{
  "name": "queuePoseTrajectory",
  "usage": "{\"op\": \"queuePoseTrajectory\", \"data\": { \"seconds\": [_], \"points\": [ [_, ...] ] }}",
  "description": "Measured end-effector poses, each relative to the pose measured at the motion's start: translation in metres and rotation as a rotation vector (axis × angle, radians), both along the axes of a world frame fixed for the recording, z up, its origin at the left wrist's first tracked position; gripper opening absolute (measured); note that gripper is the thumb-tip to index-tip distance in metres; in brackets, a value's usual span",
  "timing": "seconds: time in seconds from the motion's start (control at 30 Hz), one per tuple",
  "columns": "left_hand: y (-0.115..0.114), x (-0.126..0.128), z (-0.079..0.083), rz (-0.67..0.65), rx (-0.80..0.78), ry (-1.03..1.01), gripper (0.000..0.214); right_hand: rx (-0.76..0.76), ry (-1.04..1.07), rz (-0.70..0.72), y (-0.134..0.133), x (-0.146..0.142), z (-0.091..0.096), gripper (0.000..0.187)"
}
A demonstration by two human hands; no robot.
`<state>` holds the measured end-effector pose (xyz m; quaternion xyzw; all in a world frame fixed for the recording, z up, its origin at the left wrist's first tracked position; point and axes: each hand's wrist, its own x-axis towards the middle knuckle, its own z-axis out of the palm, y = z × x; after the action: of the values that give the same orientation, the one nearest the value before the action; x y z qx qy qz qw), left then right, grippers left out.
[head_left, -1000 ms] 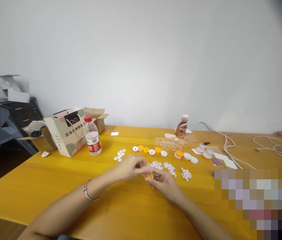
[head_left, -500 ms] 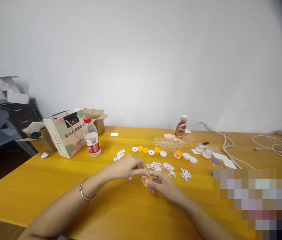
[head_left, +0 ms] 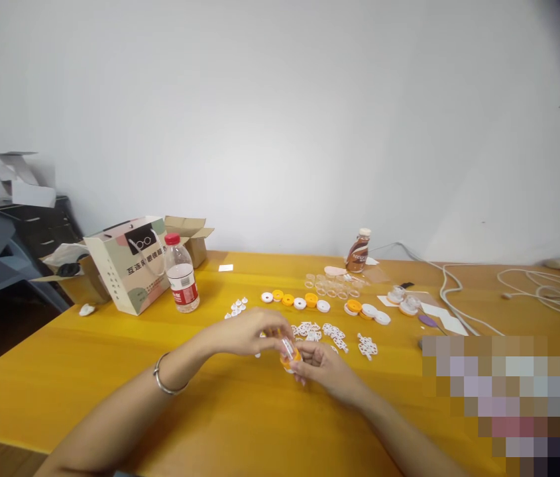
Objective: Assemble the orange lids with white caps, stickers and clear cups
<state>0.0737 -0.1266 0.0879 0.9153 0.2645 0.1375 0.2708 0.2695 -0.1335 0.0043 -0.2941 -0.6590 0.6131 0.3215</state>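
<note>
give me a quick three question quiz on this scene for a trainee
1. Multiple choice: which bright colour shows on the small round plastic piece between the left hand and the right hand? a) green b) orange c) blue
2. True or false: the silver metal bracelet is on the left wrist.
3. Fill in: the clear plastic bottle beside the pastel printed paper bag has a ____ cap.

Key: 1. b; 2. true; 3. red.
</note>
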Motion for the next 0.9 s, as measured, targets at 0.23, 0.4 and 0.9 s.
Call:
{"op": "queuePoseTrajectory", "data": {
  "seconds": [0.23,0.4,0.9],
  "points": [
    [-0.004,0.001,-0.004,0.121,0.067,-0.011,0.05,0.056,-0.006,-0.043,0.002,0.0,-0.001,0.024],
    [-0.001,0.004,-0.011,0.02,0.046,0.026,0.023,0.077,-0.055,-0.05,0.002,0.001,-0.001,0.025],
    [-0.005,0.004,-0.005,0.04,0.099,0.026,0.034,0.127,-0.068,-0.111,0.004,0.002,-0.003,0.03]
  ]
}}
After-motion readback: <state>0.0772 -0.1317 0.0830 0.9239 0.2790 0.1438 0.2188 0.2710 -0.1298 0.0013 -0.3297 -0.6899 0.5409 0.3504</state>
